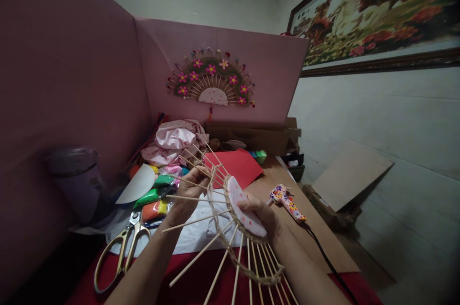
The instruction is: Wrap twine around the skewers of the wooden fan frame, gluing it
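A person's left hand [187,198] pinches the jute twine [214,181] and the right hand [265,217] grips the spotted pink half-disc [238,195] of a half-woven wooden-stick fan [259,277] above the counter's [318,228] near edge.

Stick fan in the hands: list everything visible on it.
The stick fan is part-woven: thin pale wooden sticks radiate from a half-round white hub with pink dots; brown twine is woven through them in two arcs, one by the hub, one further out. It is held above the table, tilted almost edge-on. The right hand grips the hub; the left hand pinches sticks and twine at the far end.
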A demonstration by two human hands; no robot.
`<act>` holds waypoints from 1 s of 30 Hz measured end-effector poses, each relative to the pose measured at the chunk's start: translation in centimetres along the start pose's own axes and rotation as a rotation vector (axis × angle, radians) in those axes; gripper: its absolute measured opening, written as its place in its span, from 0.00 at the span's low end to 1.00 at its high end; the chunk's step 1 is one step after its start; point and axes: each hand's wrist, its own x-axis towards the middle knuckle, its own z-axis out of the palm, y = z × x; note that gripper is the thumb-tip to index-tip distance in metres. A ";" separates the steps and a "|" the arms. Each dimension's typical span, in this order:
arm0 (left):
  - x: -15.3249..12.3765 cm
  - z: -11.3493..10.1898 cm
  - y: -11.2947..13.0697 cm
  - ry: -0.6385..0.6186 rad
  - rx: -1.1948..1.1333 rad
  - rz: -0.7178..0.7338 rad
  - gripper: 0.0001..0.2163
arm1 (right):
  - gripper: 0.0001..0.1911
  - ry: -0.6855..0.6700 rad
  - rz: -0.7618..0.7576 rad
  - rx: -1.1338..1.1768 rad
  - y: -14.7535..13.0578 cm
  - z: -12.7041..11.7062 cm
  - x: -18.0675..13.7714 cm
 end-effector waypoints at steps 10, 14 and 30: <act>0.0 -0.4 -0.5 0.027 0.479 0.289 0.02 | 0.14 -0.052 0.015 0.005 -0.2 -0.1 0.2; -0.1 -0.2 -0.2 0.034 0.603 0.363 0.03 | 0.15 -0.045 0.012 0.007 -0.3 0.1 0.1; -0.4 0.1 -0.9 0.093 0.769 0.288 0.05 | 0.15 -0.011 -0.038 0.014 0.2 -0.5 0.4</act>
